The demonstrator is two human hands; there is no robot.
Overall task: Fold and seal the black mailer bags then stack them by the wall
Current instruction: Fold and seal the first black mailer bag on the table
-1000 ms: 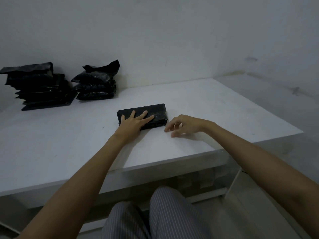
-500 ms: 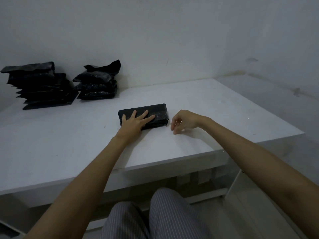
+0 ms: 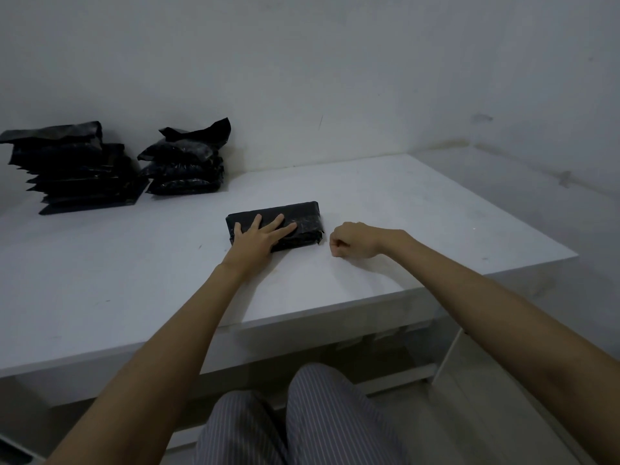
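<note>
A folded black mailer bag (image 3: 295, 223) was seen lying flat on the white tabletop (image 3: 402, 229). The left hand (image 3: 256, 238) was laid on its left half, the fingers (image 3: 278, 224) straight and spread, pressed flat on the bag's top without curling round it. The right hand (image 3: 352, 243) was rested on the tabletop just beside the bag's right end, apart from it, its fingers curled into a loose fist in which nothing could be made out. Well beyond the left fingertips, against the wall (image 3: 335, 78), two stacks of black mailer bags were placed side by side: a taller stack (image 3: 73, 169) farther left and a smaller stack (image 3: 188, 162) just to its right. Striped trousers (image 3: 302, 424) were visible below the tabletop's near edge.
</note>
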